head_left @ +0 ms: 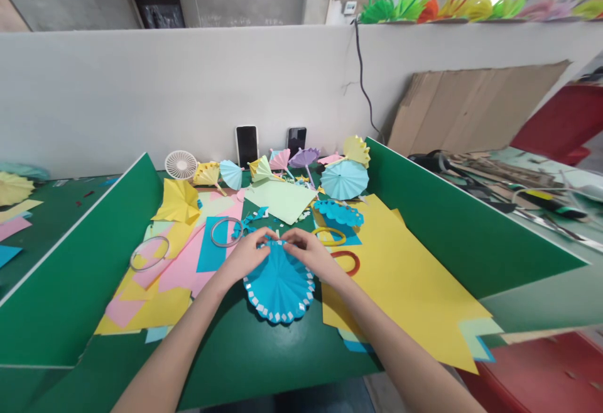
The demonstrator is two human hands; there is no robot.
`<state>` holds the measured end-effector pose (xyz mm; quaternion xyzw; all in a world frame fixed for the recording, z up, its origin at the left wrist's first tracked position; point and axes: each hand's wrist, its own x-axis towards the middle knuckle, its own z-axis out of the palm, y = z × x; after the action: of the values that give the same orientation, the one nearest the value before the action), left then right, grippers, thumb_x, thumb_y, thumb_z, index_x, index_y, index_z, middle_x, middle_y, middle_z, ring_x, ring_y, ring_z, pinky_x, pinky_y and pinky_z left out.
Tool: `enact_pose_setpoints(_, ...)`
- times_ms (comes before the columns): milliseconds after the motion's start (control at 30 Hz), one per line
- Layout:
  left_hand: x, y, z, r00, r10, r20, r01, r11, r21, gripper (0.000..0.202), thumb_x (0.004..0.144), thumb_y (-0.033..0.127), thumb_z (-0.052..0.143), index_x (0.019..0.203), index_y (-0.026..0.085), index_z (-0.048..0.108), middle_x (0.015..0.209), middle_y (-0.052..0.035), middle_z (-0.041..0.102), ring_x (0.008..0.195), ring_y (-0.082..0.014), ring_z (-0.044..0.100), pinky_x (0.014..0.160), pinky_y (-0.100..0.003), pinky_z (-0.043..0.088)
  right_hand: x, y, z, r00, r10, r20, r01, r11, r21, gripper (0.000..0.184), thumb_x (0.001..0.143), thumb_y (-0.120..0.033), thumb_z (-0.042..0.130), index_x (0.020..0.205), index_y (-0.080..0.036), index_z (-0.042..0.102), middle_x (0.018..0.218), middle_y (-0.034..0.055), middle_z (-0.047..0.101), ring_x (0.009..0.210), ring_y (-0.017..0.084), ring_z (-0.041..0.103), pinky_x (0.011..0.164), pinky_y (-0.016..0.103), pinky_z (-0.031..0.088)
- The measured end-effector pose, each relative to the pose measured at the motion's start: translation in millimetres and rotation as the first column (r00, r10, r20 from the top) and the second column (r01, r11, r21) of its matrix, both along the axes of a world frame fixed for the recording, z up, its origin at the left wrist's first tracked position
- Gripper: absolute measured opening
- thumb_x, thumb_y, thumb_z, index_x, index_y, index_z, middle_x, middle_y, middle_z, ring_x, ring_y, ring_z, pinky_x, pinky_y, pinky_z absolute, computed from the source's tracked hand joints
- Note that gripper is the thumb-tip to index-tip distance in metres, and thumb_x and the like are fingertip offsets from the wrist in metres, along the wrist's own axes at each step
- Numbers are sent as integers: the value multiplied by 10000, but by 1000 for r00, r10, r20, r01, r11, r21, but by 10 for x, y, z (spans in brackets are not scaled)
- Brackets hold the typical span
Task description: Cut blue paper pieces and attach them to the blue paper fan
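A round blue pleated paper (280, 284) with a scalloped rim lies in front of me, small white diamond shapes running along its edge. My left hand (249, 254) pinches its far edge, fingers closed. Close beside it, my right hand (311, 253) grips the same edge with thumb and fingers together. Both fingertips nearly meet at the top of the paper. Right of my hands sits another scalloped blue paper (339, 213), with a yellow loop (330, 236) and a red loop (348, 263) nearer me. Blue paper scraps (252, 219) are scattered just beyond the left hand.
Large yellow sheets (400, 268) cover the right side; pink sheets (181, 275) and two thin rings (227, 232) lie left. Small paper umbrellas (343, 179), a white fan (181, 165) and two phones (247, 146) line the back. Green dividers (452, 224) flank the table.
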<state>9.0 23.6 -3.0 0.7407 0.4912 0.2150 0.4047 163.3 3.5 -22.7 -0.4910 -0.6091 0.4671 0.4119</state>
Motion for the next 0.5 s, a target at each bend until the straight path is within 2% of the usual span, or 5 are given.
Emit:
enact_pose_setpoints(100,-1,-4,1,999,-17,30,17,1000,11,291,630,84,388,860,184,538,628,42,497,583,-95,438,541,-196,321,3,13,-12,999,4,-37,-5,1000,-23,127,654,-265,515,747,-178,505,647,-24,501,605,105,455,564,237,342)
enact_pose_setpoints(200,1,-7,14,999,-20,49,20,1000,6,297,618,74,388,849,185,539,712,28,539,657,-104,478,587,-201,351,12,18,-9,999,10,-53,-12,999,-48,140,646,-281,526,740,-179,509,626,-32,488,590,101,441,552,234,330)
enact_pose_setpoints(333,-6,-12,62,998,14,64,-10,998,-69,353,594,54,385,895,174,527,834,-11,566,794,-131,518,643,-214,382,21,5,12,999,11,-42,-13,998,-61,133,653,-281,521,732,-173,516,617,-35,478,580,95,426,550,231,323)
enact_pose_setpoints(433,-18,-12,71,994,-1,106,17,989,-150,322,619,102,421,924,170,500,903,-39,557,871,-153,516,666,-229,398,15,-5,23,999,32,-39,-34,998,-46,124,655,-275,517,720,-170,514,624,-32,479,580,95,423,549,231,321)
enact_pose_setpoints(500,-20,-7,42,990,-35,134,52,991,-126,242,638,170,471,879,165,494,911,-41,550,888,-155,509,729,-248,392,10,-10,28,997,60,-42,-61,998,-25,115,655,-276,517,705,-172,510,626,-30,479,584,99,427,553,234,324)
